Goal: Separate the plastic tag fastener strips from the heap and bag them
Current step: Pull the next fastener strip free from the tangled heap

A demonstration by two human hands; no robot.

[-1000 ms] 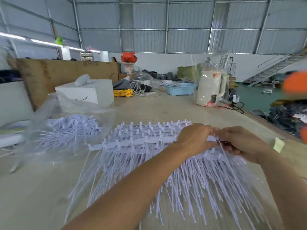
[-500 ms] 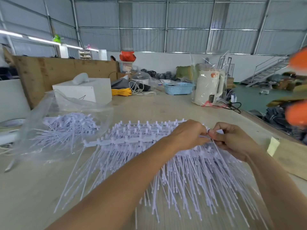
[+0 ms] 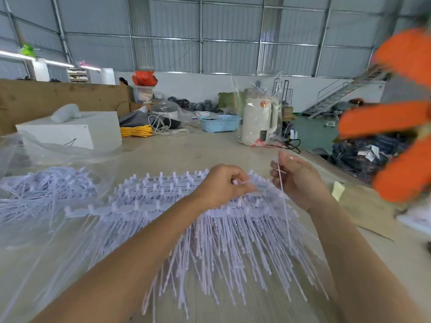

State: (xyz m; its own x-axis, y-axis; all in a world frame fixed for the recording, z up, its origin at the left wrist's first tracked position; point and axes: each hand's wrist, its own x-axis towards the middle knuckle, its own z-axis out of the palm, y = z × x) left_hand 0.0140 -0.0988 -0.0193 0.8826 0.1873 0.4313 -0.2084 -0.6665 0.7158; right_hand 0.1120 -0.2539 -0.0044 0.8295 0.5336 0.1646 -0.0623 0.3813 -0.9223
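A heap of pale lilac plastic tag fastener strips lies fanned out on the table in front of me, crossbars at the far side, thin stems pointing toward me. My left hand pinches the top bar of the heap at its right end. My right hand pinches one separated fastener strip, lifted just right of the heap, its stem hanging down. A clear plastic bag at the left holds several loose strips.
A white box stands behind the bag. Further back are yellow cord, a blue basket and a white kettle in plastic wrap. The table edge runs along the right, with a blurred orange shape beyond.
My right hand has pulled away from my left hand, up and to the right, drawing a single strip out of the heap. The left hand stays on the heap's bar.
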